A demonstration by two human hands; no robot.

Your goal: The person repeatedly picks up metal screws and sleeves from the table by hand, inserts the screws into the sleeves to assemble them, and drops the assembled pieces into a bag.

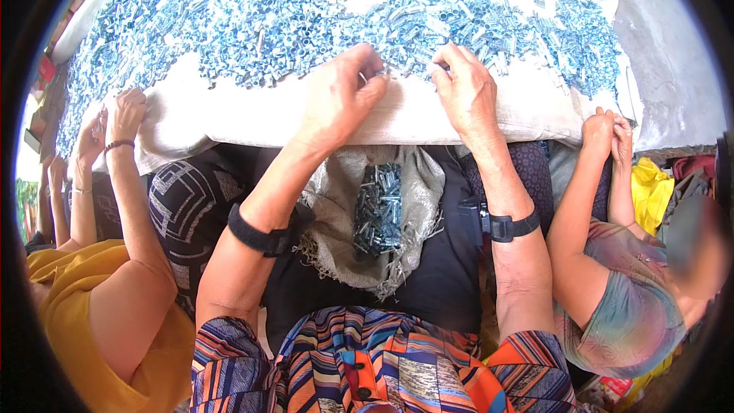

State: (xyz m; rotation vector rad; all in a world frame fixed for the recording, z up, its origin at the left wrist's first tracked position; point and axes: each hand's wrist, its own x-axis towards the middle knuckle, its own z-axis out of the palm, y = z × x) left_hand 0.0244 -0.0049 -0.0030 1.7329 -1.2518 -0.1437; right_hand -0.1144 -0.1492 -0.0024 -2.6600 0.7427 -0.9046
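Observation:
A wide pile of small blue-silver metal tube pieces (290, 38) lies on a white cloth (260, 118) over the table. My left hand (345, 93) is at the near edge of the pile, thumb and fingers pinched around what looks like one small metal piece. Just to its right my right hand (466, 92) is closed at the pile's edge, fingers curled towards the thumb; whatever is between them is too small to make out. Below, in my lap, an open woven sack (417, 183) holds many more metal pieces (378, 210).
On my left a person in a yellow top (115, 313) works at the cloth's edge, with other arms beyond. Close on my right sits a person in a multicoloured top (627, 306), hands at the cloth. A grey sheet (677, 69) covers the table's right end.

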